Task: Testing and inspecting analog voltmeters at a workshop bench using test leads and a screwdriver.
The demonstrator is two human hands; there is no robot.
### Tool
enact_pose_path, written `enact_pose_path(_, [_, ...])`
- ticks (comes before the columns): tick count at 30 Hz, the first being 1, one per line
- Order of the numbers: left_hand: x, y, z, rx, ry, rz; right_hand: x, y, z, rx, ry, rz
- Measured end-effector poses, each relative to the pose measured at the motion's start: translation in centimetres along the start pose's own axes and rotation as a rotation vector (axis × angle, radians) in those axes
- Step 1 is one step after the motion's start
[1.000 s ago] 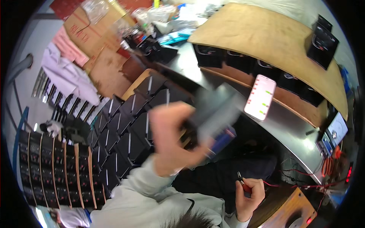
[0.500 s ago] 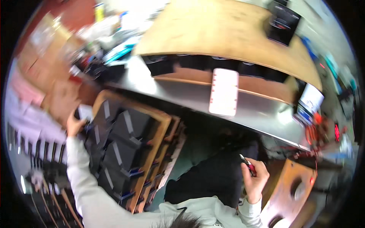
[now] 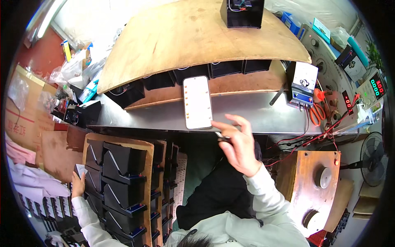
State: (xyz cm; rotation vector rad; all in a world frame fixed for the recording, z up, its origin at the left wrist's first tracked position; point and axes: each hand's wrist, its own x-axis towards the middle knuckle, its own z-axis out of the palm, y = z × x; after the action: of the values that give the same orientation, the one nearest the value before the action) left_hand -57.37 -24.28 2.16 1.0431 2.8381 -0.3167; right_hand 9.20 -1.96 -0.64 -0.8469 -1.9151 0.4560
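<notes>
A phone (image 3: 197,103) with a bright white screen leans upright against the shelf in the middle of the metal bench. My right hand (image 3: 242,150) is in front of it, index finger reaching to the phone's lower right corner. A small slim tool (image 3: 224,138) with a metal tip is pinched between its thumb and fingers; most of it is hidden. At the far left, my left hand (image 3: 78,185) is closed round the side of a white-faced black meter box (image 3: 81,169). That box is beside a wooden tray (image 3: 150,164) of several black boxes (image 3: 121,160).
A curved wooden board (image 3: 185,41) roofs a row of black boxes. A white-faced meter (image 3: 304,80), orange scissors (image 3: 317,114), red cables and a power supply (image 3: 375,87) are at right. Below them stands a wooden box with metal knobs (image 3: 323,177). A fan (image 3: 372,152) is at far right.
My right hand has moved up and left to the phone, keeping the small tool. My left hand with the white-faced box has come lower, beside the tray. The whole view has shifted.
</notes>
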Motion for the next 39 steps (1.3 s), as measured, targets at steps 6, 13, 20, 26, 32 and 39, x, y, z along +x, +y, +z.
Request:
enact_pose_path(6, [-2.1,5.1,-4.9,-0.355,0.051,0.308,1.4,1.0,2.4,-0.075,-0.088,-0.09])
enact_pose_path(13, [-8.3,23.3,-15.2,-0.366,0.305,0.718,1.5,0.9,2.6,-0.157,-0.062,-0.109])
enact_pose_path(20, [-14.2,43.2,-23.1,-0.528,0.652,1.317,0.8,1.2,2.6,-0.2,-0.036,-0.109])
enact_pose_path(26, [-15.7,62.8,-26.0,-0.667,0.94,1.675,1.0,0.6,3.2,-0.195,-0.036,-0.115])
enact_pose_path(32, [-17.5,70.9,-27.3,-0.386,0.985,1.351,1.5,0.7,2.7,-0.19,-0.034,-0.113])
enact_pose_path(39, [-14.5,69.5,-28.8,-0.717,0.906,1.472,1.4,1.2,2.7,-0.188,-0.055,-0.099])
